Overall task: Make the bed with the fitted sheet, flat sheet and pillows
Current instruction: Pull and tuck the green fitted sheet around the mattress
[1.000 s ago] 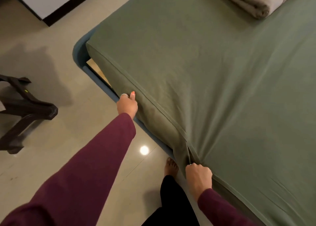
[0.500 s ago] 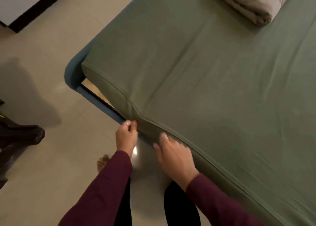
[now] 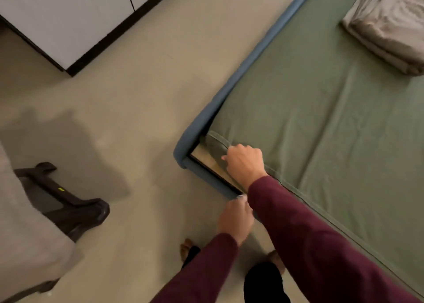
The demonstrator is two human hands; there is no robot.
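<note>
right hand grips fitted sheet corner

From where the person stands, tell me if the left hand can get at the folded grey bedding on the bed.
Probably not: the left hand sits low beside the bed frame, while the folded bedding lies far across the green sheet.

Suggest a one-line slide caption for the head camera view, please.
Right hand tucks the green fitted sheet at the mattress corner; left hand hangs below.
</note>
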